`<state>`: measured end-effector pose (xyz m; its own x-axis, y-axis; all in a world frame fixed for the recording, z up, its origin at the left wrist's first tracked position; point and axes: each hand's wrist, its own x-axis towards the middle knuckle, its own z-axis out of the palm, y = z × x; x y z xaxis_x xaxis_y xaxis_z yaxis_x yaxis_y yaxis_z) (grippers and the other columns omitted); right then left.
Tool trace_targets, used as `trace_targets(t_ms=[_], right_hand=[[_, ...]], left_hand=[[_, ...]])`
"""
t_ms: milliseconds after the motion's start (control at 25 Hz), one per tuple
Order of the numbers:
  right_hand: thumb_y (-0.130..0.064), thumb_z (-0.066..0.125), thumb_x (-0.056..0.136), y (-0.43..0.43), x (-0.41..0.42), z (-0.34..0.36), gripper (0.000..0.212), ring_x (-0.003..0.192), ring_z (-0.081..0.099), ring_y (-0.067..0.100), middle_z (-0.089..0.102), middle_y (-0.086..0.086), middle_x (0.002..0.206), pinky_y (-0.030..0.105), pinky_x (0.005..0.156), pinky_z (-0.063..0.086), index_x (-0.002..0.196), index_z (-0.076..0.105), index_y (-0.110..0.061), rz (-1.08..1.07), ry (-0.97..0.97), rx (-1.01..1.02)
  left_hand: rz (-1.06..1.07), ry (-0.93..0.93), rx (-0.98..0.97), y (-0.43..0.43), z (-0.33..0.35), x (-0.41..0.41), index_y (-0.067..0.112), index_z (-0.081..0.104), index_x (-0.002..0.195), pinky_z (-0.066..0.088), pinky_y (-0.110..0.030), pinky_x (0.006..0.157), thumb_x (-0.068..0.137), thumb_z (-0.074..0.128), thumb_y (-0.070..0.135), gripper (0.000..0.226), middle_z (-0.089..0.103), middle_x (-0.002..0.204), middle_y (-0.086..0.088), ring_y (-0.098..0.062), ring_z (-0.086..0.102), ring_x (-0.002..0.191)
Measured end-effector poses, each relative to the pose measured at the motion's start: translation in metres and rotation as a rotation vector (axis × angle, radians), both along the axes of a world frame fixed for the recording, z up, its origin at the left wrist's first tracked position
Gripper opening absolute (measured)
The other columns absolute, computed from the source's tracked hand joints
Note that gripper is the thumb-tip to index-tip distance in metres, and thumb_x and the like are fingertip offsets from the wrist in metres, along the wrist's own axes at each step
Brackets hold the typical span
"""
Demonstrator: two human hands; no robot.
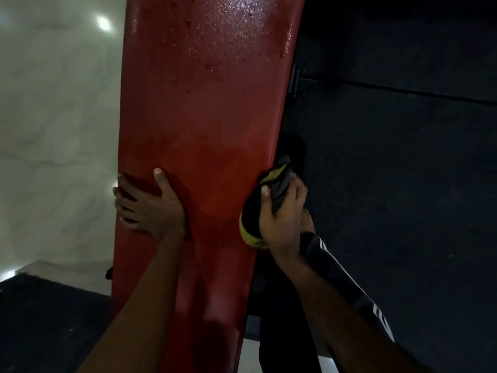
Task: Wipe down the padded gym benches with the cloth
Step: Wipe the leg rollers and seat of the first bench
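Observation:
A long red padded bench (204,125) runs from the bottom of the view up to the top. Droplets of liquid glisten on its far part. My left hand (146,203) grips the bench's left edge, thumb on top and fingers wrapped over the side. My right hand (282,211) clutches a bunched yellow and dark cloth (250,224) and presses it against the bench's right edge.
Pale glossy floor (53,117) with light glare lies to the left. Dark textured rubber mats (390,170) cover the floor on the right, and another dark mat (40,319) sits at bottom left. My leg in dark trousers with white stripes (349,286) stands beside the bench.

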<state>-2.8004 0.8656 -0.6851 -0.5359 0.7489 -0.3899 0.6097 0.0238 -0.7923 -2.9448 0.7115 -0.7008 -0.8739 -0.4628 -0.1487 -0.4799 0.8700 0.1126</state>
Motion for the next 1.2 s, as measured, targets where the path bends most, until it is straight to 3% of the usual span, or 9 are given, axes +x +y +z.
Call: trace_targets(t_ms=[80, 240, 360, 560, 640, 800, 920, 1040, 1200], right_hand=[[-0.036, 0.061, 0.1, 0.023, -0.03, -0.007, 0.061, 0.139, 0.042, 0.026, 0.038, 0.016, 0.148, 0.031, 0.115, 0.037, 0.148, 0.042, -0.002, -0.056, 0.041, 0.049], [-0.03, 0.066, 0.095, 0.044, -0.072, -0.001, 0.056, 0.138, 0.039, 0.027, 0.039, 0.016, 0.146, 0.041, 0.115, 0.04, 0.143, 0.049, -0.006, -0.024, 0.012, 0.231], [-0.022, 0.07, 0.087, 0.028, -0.051, 0.014, 0.062, 0.134, 0.039, 0.032, 0.036, 0.013, 0.153, 0.04, 0.11, 0.037, 0.145, 0.05, -0.017, 0.365, -0.045, 0.399], [-0.02, 0.076, 0.076, 0.05, -0.071, 0.016, 0.07, 0.119, 0.049, 0.036, 0.045, 0.009, 0.152, 0.048, 0.09, 0.048, 0.142, 0.055, -0.022, 0.883, 0.004, 0.59], [-0.021, 0.073, 0.077, 0.062, -0.103, 0.015, 0.074, 0.122, 0.049, 0.035, 0.041, 0.011, 0.154, 0.046, 0.096, 0.046, 0.147, 0.048, -0.019, 0.892, 0.012, 0.606], [-0.025, 0.07, 0.083, 0.053, -0.143, 0.019, 0.089, 0.143, 0.036, 0.034, 0.024, 0.017, 0.164, 0.046, 0.116, 0.033, 0.157, 0.026, -0.004, 0.655, -0.099, 0.498], [-0.026, 0.073, 0.08, 0.041, -0.117, 0.025, 0.089, 0.139, 0.041, 0.036, 0.029, 0.019, 0.162, 0.048, 0.113, 0.04, 0.155, 0.032, -0.001, 0.933, -0.026, 0.51], [-0.032, 0.076, 0.075, 0.063, -0.119, 0.024, 0.091, 0.128, 0.048, 0.036, 0.03, 0.011, 0.163, 0.05, 0.101, 0.047, 0.155, 0.036, -0.013, 1.209, -0.027, 0.599], [-0.034, 0.07, 0.074, 0.061, -0.159, 0.02, 0.078, 0.132, 0.046, 0.035, 0.038, 0.007, 0.158, 0.049, 0.106, 0.041, 0.147, 0.046, -0.019, 0.918, -0.076, 0.614]], left_hand=[[0.025, 0.04, 0.024, -0.003, -0.003, -0.002, 0.027, 0.025, 0.157, 0.015, -0.051, 0.117, 0.084, 0.03, 0.081, 0.091, 0.029, 0.16, -0.008, -0.031, 0.024, 0.148], [-0.112, 0.076, 0.046, -0.023, 0.002, -0.006, 0.017, 0.031, 0.153, 0.021, -0.052, 0.115, 0.087, 0.037, 0.078, 0.09, 0.037, 0.151, -0.015, -0.036, 0.031, 0.142], [-0.275, 0.07, 0.003, -0.037, 0.003, -0.002, 0.012, 0.029, 0.154, 0.021, -0.05, 0.115, 0.095, 0.029, 0.074, 0.086, 0.038, 0.148, -0.019, -0.036, 0.033, 0.138], [-0.239, 0.102, 0.009, -0.035, -0.001, 0.0, 0.018, 0.032, 0.153, 0.02, -0.05, 0.116, 0.095, 0.033, 0.072, 0.08, 0.039, 0.149, -0.015, -0.033, 0.034, 0.139], [-0.227, 0.113, 0.017, -0.034, -0.001, 0.0, 0.018, 0.033, 0.153, 0.021, -0.05, 0.115, 0.094, 0.038, 0.07, 0.078, 0.041, 0.148, -0.014, -0.033, 0.035, 0.138], [-0.217, 0.113, -0.018, -0.033, -0.004, -0.002, 0.017, 0.035, 0.151, 0.024, -0.051, 0.113, 0.094, 0.042, 0.067, 0.076, 0.044, 0.145, -0.015, -0.035, 0.039, 0.133], [-0.221, 0.113, -0.016, -0.034, -0.005, -0.003, 0.014, 0.04, 0.147, 0.028, -0.052, 0.11, 0.094, 0.043, 0.066, 0.075, 0.048, 0.138, -0.018, -0.037, 0.044, 0.126], [-0.216, 0.122, 0.006, -0.035, -0.007, -0.002, 0.014, 0.042, 0.146, 0.028, -0.051, 0.11, 0.094, 0.043, 0.067, 0.074, 0.05, 0.135, -0.017, -0.036, 0.045, 0.124], [-0.211, 0.117, 0.019, -0.037, -0.008, -0.002, 0.016, 0.042, 0.147, 0.027, -0.05, 0.111, 0.093, 0.044, 0.068, 0.075, 0.051, 0.137, -0.014, -0.033, 0.045, 0.126]])
